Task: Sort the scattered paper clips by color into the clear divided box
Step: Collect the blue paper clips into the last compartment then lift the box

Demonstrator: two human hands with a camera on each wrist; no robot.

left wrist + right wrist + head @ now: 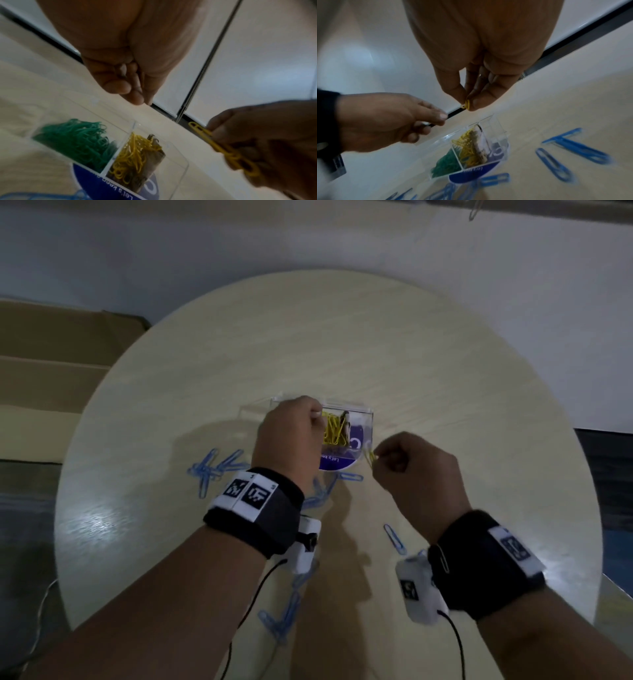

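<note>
yellow paper clips sit pinched in the right hand, whose fingers curl round them at about 3 o'clock of the clear divided box on the bench. the left hand hovers over the box's 9 o'clock side, curled, holding nothing visible. blue paper clips lie scattered at 6 o'clock.

Open from above over the clear divided plastic box, crowded by the left hand over its left end, with scattered blue paper clips littering the near side.
</note>
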